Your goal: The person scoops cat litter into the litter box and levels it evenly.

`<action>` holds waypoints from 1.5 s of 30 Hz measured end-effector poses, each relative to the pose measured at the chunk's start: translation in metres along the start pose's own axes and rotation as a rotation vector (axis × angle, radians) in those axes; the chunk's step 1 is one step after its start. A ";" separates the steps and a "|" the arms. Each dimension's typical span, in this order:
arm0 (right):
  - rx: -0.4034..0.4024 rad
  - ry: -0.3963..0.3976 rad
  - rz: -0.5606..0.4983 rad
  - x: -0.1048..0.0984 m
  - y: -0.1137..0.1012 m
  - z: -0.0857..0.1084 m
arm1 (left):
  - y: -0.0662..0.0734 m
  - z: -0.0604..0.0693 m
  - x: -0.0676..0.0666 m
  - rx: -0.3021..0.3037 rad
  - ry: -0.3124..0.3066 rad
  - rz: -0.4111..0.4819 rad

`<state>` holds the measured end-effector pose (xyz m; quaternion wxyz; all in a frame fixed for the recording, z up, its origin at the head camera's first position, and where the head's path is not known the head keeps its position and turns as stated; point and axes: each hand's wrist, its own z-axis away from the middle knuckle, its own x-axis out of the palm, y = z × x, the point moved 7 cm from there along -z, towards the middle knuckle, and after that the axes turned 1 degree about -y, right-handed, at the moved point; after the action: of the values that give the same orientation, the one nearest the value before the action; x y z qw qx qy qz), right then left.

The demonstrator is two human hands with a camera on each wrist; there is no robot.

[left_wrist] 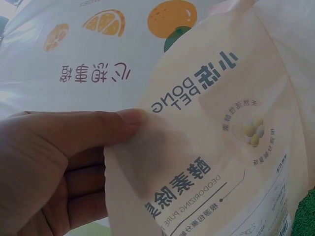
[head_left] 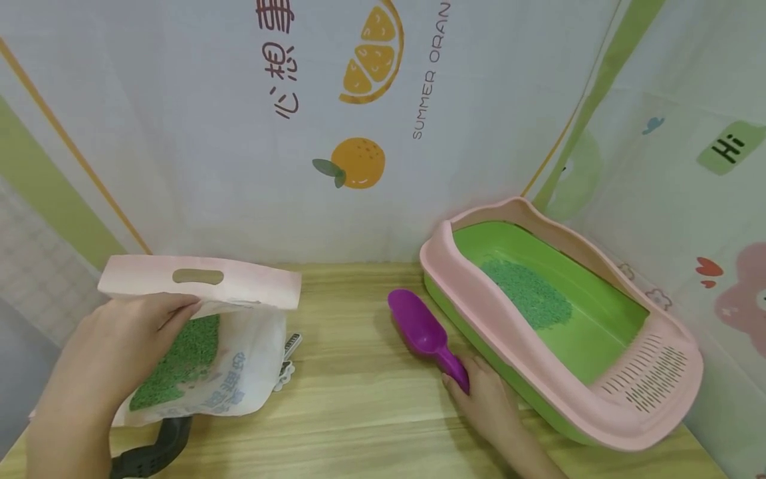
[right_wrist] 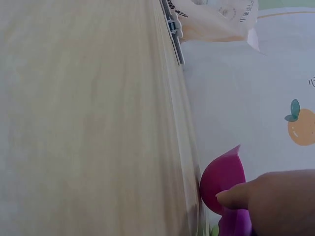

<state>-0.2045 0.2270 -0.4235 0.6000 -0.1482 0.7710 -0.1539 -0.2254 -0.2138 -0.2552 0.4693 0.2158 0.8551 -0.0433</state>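
On the left, an open paper bag of green pellet litter (head_left: 190,356) leans on the table, its pale top flap with a handle slot raised. My left hand (head_left: 122,342) pinches the bag's edge (left_wrist: 142,152) between thumb and fingers. In my right hand (head_left: 487,399) is the handle of a purple scoop (head_left: 421,327), low over the table, its bowl pointing away from me with no pellets visible in it. Right of the scoop stands a green litter box with a pink rim (head_left: 479,293). A patch of green pellets (head_left: 529,293) lies on its floor.
A black curved thing (head_left: 161,446) sticks out below the bag. Something partly hidden (head_left: 290,352), grey and white, shows at the bag's right side. A printed cloth (head_left: 359,219) hangs behind the wooden table (head_left: 347,399), with another along the right.
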 end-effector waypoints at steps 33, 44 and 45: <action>-0.492 -0.184 -0.384 0.001 -0.153 -0.036 | 0.012 0.035 0.002 -0.047 -0.074 -0.037; -0.427 -0.254 -0.523 0.041 -0.189 -0.068 | -0.014 0.106 -0.008 -0.148 -0.014 -0.032; -0.416 -0.264 -0.540 0.044 -0.189 -0.072 | -0.016 0.112 -0.008 -0.137 0.016 -0.033</action>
<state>-0.2763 0.0408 -0.3673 0.5890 -0.4838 0.6349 -0.1262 -0.1405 -0.2617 -0.3132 0.4754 0.1695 0.8632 0.0095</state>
